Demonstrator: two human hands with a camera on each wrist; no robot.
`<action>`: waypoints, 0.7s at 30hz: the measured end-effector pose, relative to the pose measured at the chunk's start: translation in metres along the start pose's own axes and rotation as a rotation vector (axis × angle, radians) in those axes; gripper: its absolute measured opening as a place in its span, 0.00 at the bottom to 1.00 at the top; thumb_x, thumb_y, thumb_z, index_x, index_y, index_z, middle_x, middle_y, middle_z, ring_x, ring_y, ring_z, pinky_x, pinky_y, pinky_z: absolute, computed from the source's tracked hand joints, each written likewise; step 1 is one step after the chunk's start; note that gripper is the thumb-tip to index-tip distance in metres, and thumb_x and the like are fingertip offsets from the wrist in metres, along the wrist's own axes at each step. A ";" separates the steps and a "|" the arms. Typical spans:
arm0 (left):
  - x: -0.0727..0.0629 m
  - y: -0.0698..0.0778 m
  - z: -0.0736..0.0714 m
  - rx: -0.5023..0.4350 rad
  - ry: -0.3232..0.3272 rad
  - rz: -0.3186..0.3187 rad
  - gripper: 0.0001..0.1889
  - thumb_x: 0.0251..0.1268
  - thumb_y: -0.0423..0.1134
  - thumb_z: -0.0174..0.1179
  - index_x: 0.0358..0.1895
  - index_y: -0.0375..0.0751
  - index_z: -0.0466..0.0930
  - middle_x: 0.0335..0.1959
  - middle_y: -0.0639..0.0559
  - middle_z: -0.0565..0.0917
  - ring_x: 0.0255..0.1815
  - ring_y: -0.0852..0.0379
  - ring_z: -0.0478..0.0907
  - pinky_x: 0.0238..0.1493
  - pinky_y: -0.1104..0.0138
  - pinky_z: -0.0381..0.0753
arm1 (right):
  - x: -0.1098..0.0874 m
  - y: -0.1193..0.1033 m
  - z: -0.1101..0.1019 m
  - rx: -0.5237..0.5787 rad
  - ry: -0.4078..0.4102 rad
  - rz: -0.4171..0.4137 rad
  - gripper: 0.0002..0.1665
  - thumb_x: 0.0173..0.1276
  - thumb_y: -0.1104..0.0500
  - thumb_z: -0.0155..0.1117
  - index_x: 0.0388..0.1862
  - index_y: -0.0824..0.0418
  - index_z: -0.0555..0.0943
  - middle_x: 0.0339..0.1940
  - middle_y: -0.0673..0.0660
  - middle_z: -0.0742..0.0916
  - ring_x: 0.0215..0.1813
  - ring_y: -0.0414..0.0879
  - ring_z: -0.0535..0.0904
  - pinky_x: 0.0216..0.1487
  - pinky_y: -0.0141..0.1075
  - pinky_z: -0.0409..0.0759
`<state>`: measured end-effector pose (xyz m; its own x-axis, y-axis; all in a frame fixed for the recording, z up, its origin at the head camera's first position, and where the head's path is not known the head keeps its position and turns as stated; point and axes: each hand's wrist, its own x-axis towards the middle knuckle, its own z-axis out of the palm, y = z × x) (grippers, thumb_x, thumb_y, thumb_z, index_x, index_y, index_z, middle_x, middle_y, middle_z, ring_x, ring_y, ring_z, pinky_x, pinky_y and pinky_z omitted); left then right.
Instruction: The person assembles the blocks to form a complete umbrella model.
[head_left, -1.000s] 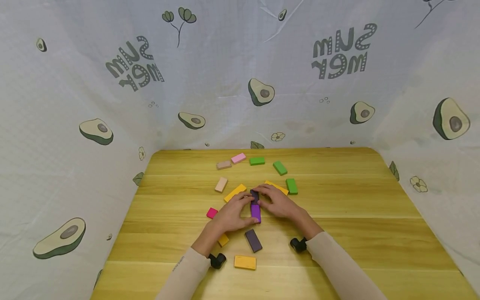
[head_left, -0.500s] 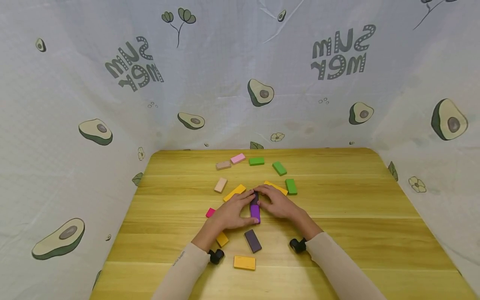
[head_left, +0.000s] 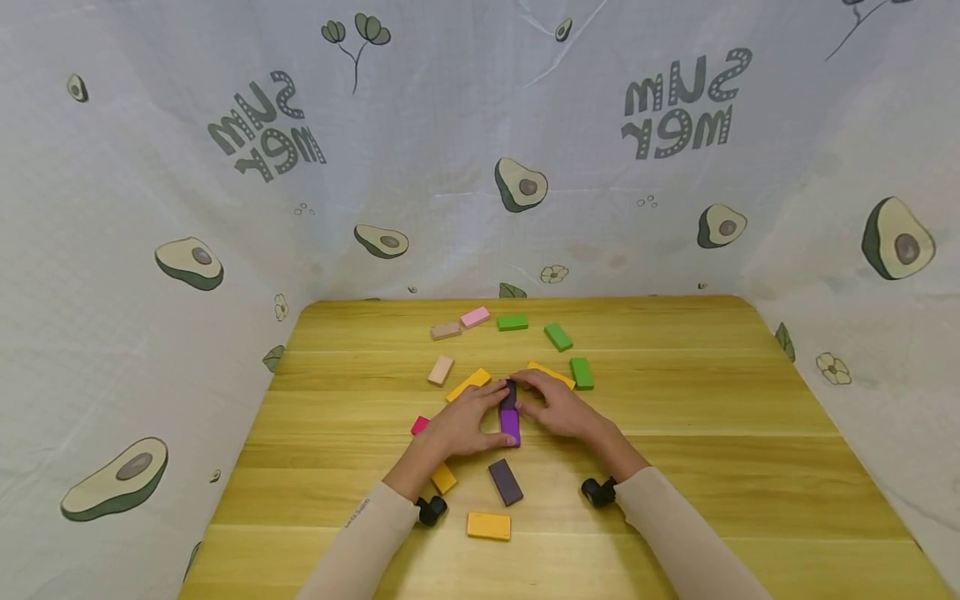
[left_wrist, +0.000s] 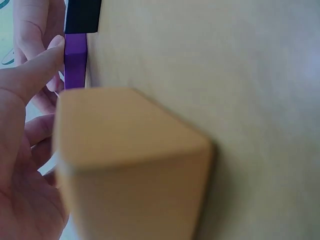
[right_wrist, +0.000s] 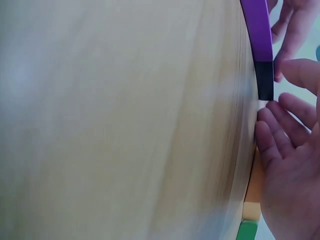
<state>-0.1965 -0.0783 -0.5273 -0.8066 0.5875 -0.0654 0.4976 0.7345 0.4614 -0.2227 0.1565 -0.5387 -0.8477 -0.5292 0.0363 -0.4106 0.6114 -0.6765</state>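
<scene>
A purple block (head_left: 510, 427) and a dark block (head_left: 508, 396) lie end to end in line on the wooden table. My left hand (head_left: 465, 423) spans them from the left. Its thumb touches the purple block's near end, and its stretched fingers reach the dark block. From the right, my right hand (head_left: 558, 407) bends loosely around the dark block's far end, fingertips at that end. In the right wrist view its thumb stands beside the dark block (right_wrist: 265, 80). Fingers partly cover the dark block. A second dark block (head_left: 506, 482) lies nearer the body, apart from both hands.
Yellow blocks lie beyond the hands (head_left: 468, 385) and near the front (head_left: 489, 526). One yellow block (head_left: 444, 478) sits by the left wrist, beside a partly hidden red block (head_left: 420, 426). Green blocks (head_left: 582, 373), a pink block (head_left: 476, 317) and beige blocks (head_left: 441, 371) lie farther back.
Almost nothing differs: both hands stay at the purple and dark blocks, which keep their place. The head view has shifted very slightly.
</scene>
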 end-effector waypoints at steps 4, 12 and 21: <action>0.001 0.000 0.000 -0.040 0.012 -0.011 0.48 0.61 0.68 0.67 0.81 0.50 0.62 0.83 0.57 0.61 0.79 0.49 0.65 0.77 0.56 0.69 | -0.005 0.000 -0.002 0.055 0.011 -0.002 0.31 0.77 0.55 0.63 0.75 0.60 0.71 0.71 0.59 0.79 0.69 0.56 0.77 0.71 0.54 0.75; 0.000 0.001 0.003 -0.043 0.009 -0.018 0.47 0.62 0.66 0.67 0.80 0.50 0.64 0.83 0.58 0.61 0.78 0.50 0.65 0.77 0.56 0.69 | -0.021 -0.009 -0.006 0.084 0.002 0.018 0.34 0.77 0.52 0.64 0.78 0.59 0.68 0.76 0.61 0.75 0.75 0.61 0.73 0.75 0.59 0.70; 0.000 -0.001 0.003 -0.059 0.010 -0.024 0.46 0.63 0.65 0.67 0.80 0.50 0.64 0.83 0.58 0.60 0.80 0.50 0.63 0.78 0.55 0.68 | -0.037 -0.020 -0.013 0.056 0.004 0.000 0.36 0.76 0.51 0.65 0.78 0.60 0.68 0.75 0.58 0.76 0.71 0.57 0.76 0.70 0.56 0.76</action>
<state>-0.1964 -0.0783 -0.5302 -0.8211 0.5667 -0.0682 0.4590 0.7266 0.5112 -0.1877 0.1711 -0.5173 -0.8491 -0.5267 0.0392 -0.3911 0.5773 -0.7168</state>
